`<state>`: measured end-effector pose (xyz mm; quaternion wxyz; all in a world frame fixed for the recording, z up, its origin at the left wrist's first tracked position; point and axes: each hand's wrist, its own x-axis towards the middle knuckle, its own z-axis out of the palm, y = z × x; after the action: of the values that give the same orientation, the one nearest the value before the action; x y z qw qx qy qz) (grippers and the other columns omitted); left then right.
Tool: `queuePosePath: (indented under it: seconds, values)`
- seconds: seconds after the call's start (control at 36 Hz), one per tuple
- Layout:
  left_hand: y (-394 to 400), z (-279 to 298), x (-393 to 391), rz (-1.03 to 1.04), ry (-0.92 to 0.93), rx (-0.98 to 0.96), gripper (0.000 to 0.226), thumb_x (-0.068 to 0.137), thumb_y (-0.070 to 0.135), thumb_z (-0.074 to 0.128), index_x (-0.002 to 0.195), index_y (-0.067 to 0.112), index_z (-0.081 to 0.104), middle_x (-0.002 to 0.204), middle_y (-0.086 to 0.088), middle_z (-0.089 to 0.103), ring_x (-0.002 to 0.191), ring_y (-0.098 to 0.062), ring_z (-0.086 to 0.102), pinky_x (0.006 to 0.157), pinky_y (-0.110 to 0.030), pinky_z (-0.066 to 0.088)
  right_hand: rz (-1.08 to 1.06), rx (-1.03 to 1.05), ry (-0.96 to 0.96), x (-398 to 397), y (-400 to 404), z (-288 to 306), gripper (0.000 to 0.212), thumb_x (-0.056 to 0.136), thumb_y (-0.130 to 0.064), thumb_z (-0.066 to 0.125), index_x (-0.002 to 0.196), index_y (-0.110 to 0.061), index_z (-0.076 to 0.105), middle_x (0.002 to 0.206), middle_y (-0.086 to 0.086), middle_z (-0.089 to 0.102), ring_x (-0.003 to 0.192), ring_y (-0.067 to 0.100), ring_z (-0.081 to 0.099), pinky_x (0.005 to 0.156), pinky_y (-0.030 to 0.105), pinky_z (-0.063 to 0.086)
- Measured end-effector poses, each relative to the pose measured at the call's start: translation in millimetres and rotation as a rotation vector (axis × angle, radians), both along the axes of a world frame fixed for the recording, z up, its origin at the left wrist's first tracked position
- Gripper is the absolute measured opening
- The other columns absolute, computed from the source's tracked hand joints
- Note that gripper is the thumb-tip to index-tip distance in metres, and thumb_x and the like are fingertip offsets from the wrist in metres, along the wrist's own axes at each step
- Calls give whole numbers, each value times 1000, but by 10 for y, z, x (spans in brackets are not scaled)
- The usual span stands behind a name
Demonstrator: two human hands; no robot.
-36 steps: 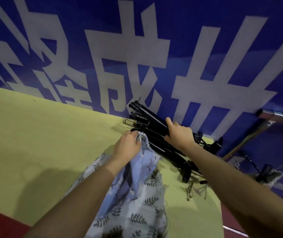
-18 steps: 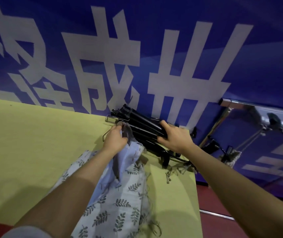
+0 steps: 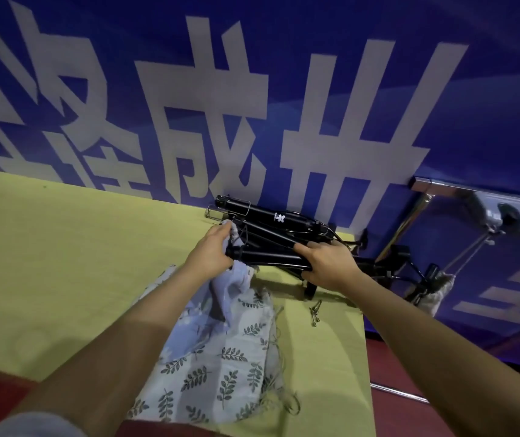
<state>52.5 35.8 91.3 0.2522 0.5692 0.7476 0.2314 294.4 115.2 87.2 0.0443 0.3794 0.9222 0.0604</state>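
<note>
Two hands: the left hand (image 3: 213, 252) and the right hand (image 3: 328, 266) work a little apart over the far right corner of the yellow table (image 3: 63, 263), each closed on its own thing.
Folded stand (image 3: 271, 217): a bundle of black tubes lying slantwise on the table against the blue banner (image 3: 378, 42).
Lifted tube (image 3: 268, 259): one black tube of the stand spans the gap between the hands, nearly level.
Right hand's hold: wrapped round the right end of that tube – thumb along the top, fingers curled underneath, back of the hand toward the camera.
Left hand's hold: gripping the bunched rim of the cloth bag (image 3: 220, 348), fingers curled over the fabric. The tube's left end sits just by the thumb; whether it touches cannot be told.
Bag's position: pale, leaf-printed, spread on the table beneath the left forearm, its mouth drawn up to the hand, frayed threads along its right edge.
Arms: both bare forearms reach forward from the bottom corners and converge on the stand.
Metal clips (image 3: 314, 312): small, on the table just right of the bag – below the right hand.
</note>
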Motion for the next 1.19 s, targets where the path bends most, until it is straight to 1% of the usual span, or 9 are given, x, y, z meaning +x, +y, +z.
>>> queuePosePath:
  seconds: [0.08, 0.22, 0.36, 0.61, 0.72, 0.81, 0.97, 1.08, 1.19]
  values:
    - [-2, 48, 49, -56, 63, -30, 83, 81, -2, 58, 151, 16, 18, 153, -3, 25, 132, -27, 39, 93, -40, 47, 53, 93, -44, -60, -27, 24, 54, 88, -38, 56, 136, -25, 37, 118, 5, 57, 108, 28, 56, 89, 37, 38]
    - [33, 103, 63, -92, 69, -84, 87, 79, -1, 62, 151, 13, 14, 154, -6, 22, 133, -29, 37, 94, -37, 45, 136, 370, -17, -175, -55, 60, 57, 54, -33, 85, 105, -24, 63, 76, 1, 62, 65, 23, 59, 64, 31, 45]
    - [-1, 161, 30, -120, 9, -159, 96, 81, -5, 61, 152, 16, 0, 159, 0, 5, 143, -25, 22, 98, -29, 40, 225, 511, 68, -241, -84, 154, 42, 65, -16, 75, 105, -19, 64, 77, 3, 60, 66, 24, 57, 72, 33, 42]
    - [35, 312, 321, -187, -27, -16, 91, 78, 0, 62, 151, 18, 12, 154, -1, 20, 135, -23, 34, 100, -29, 39, 259, 616, 105, -454, -66, 173, 28, 80, -17, 49, 100, -16, 67, 81, 1, 62, 78, 23, 61, 87, 37, 30]
    - [54, 261, 409, -168, 283, 12, 81, 76, 28, 67, 146, 23, 25, 143, 1, 37, 120, -29, 34, 95, -35, 31, 297, 689, 163, -586, -52, 268, 28, 86, -16, 39, 94, -12, 66, 80, 1, 60, 77, 23, 61, 85, 35, 30]
    - [77, 202, 425, -43, 356, 123, 49, 80, 39, 65, 122, 20, 45, 123, 1, 51, 113, -25, 36, 82, -33, 24, 348, 729, 200, -646, -26, 319, 17, 84, -15, 48, 90, -15, 64, 84, 0, 60, 82, 21, 61, 86, 34, 29]
    - [186, 120, 402, 75, 205, 176, 44, 80, 30, 65, 119, 15, 50, 117, -6, 56, 115, -28, 44, 86, -37, 31, 468, 741, 347, -631, 101, 314, 34, 84, -18, 45, 115, -15, 58, 122, 2, 61, 112, 23, 47, 95, 36, 28]
    - [233, 127, 320, 152, 122, 186, 41, 83, 29, 65, 118, 14, 51, 118, -6, 56, 116, -29, 43, 87, -37, 30, 460, 720, 439, -522, 97, 255, 27, 85, -24, 52, 110, -14, 52, 110, 4, 64, 99, 23, 49, 85, 33, 30]
    - [239, 180, 269, 227, -4, 232, 36, 80, 27, 67, 110, 12, 54, 111, -7, 59, 110, -30, 47, 83, -35, 30, 222, 378, 470, -526, 49, 156, 20, 88, -28, 49, 96, -11, 54, 90, 7, 59, 79, 29, 56, 72, 35, 27]
